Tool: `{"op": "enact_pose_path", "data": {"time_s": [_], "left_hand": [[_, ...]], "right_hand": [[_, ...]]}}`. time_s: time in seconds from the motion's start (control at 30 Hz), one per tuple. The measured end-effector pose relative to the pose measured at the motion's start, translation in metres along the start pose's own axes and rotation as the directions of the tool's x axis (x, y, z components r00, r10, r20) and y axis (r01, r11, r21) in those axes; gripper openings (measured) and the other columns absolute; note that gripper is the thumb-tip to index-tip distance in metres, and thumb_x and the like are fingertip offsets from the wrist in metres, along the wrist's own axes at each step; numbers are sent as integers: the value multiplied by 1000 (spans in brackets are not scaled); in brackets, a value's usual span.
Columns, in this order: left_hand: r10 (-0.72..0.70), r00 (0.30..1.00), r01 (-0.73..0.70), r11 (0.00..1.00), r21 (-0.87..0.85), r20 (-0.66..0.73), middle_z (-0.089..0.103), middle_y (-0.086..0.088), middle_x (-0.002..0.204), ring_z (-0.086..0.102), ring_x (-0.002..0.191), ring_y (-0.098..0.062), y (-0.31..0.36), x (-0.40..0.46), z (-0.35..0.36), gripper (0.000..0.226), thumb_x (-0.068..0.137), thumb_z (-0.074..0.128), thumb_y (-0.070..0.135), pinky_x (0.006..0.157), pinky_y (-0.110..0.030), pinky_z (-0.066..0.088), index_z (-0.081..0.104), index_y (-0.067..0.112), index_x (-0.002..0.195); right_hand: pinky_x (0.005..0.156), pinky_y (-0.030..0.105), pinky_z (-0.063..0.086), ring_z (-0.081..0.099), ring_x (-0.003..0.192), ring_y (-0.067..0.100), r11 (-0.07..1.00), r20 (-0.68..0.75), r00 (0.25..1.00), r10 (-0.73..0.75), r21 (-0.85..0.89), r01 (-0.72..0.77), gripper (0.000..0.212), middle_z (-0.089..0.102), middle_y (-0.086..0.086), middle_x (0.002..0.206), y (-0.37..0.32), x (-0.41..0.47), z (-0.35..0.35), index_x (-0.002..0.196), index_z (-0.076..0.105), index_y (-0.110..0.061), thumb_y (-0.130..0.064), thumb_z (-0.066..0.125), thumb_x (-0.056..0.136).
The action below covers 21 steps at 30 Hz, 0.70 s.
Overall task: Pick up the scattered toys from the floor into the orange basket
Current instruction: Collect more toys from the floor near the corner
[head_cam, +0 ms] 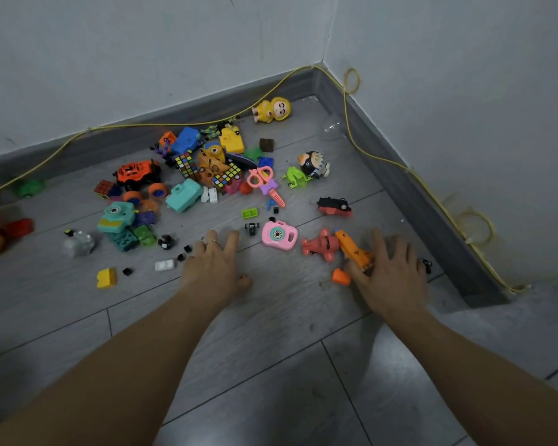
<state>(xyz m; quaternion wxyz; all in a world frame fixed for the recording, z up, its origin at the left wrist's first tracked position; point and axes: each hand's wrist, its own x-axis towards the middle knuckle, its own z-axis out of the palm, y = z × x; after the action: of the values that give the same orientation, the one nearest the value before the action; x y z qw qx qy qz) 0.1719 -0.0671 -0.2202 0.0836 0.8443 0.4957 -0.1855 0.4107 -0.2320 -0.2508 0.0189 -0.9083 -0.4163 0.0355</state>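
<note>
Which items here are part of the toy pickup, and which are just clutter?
Job:
pink toy camera
orange toy plane, under the right hand
teal toy camera
yellow block
left hand, flat on floor

Not job:
yellow cable along baseboard

Left hand (215, 267) flat on grey floor (271, 365), fingers spread, near pink toy camera (279, 235). Right hand (390, 272) pressing on orange toy plane (353, 251), beside red toy plane (322, 245). Toy pile (203, 165) towards wall corner. Yellow cable (174, 123) along skirting.
</note>
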Motion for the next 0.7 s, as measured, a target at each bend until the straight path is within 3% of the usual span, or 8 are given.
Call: {"op": "enact_pose_path", "data": {"time_s": [0.17, 0.23, 0.37, 0.53, 0.63, 0.7], "left_hand": [[-159, 986, 151, 979, 140, 47, 18, -17, 153, 27, 136, -37, -15, -2, 3, 95, 79, 39, 82, 104, -46, 35, 4, 30, 150], [-237, 966, 225, 967, 121, 105, 15, -18, 155, 27, 137, -38, -23, -7, 7, 97, 76, 30, 87, 102, -47, 38, 6, 29, 150], [-244, 962, 243, 970, 27, 122, 26, -18, 147, 41, 125, -37, -31, -13, 11, 90, 77, 28, 86, 90, -46, 45, 21, 24, 141], [-160, 985, 170, 969, -179, 67, 38, -17, 131, 53, 111, -34, -38, -9, 18, 72, 83, 54, 68, 85, -44, 50, 33, 16, 127], [-66, 997, 70, 967, -246, 25, 42, -13, 129, 57, 104, -28, -35, -6, 18, 59, 88, 62, 48, 78, -39, 52, 35, 12, 126], [-10, 1000, 12, 968, -249, 8, 42, -13, 132, 57, 104, -26, -29, -4, 18, 57, 89, 62, 41, 78, -36, 53, 36, 11, 130]], "right_hand": [[99, 58, 38, 44, 117, 46, 975, -79, 972, 221, 27, -219, 68, 45, 30, 127, 15, 2, -2, 142, 35, -10, -57, 42, 92], [96, 58, 39, 48, 111, 47, 967, -104, 962, 253, 18, -252, 67, 48, 32, 119, 17, 1, 0, 139, 38, -7, -55, 44, 93], [92, 57, 38, 49, 109, 46, 947, -147, 935, 322, 48, -318, 58, 50, 32, 117, 19, 6, 0, 131, 45, -4, -48, 45, 94], [87, 58, 41, 42, 116, 46, 900, -45, 901, 431, 85, -427, 49, 44, 30, 125, 28, 4, 3, 124, 44, -1, -42, 40, 98], [87, 55, 41, 45, 111, 47, 889, -42, 898, 437, 174, -424, 47, 46, 35, 119, 22, 4, 2, 117, 48, 8, -35, 41, 98], [82, 54, 43, 51, 99, 46, 879, 37, 920, 391, 281, -385, 40, 50, 35, 107, 6, 6, -4, 110, 53, 9, -23, 33, 97]]}}
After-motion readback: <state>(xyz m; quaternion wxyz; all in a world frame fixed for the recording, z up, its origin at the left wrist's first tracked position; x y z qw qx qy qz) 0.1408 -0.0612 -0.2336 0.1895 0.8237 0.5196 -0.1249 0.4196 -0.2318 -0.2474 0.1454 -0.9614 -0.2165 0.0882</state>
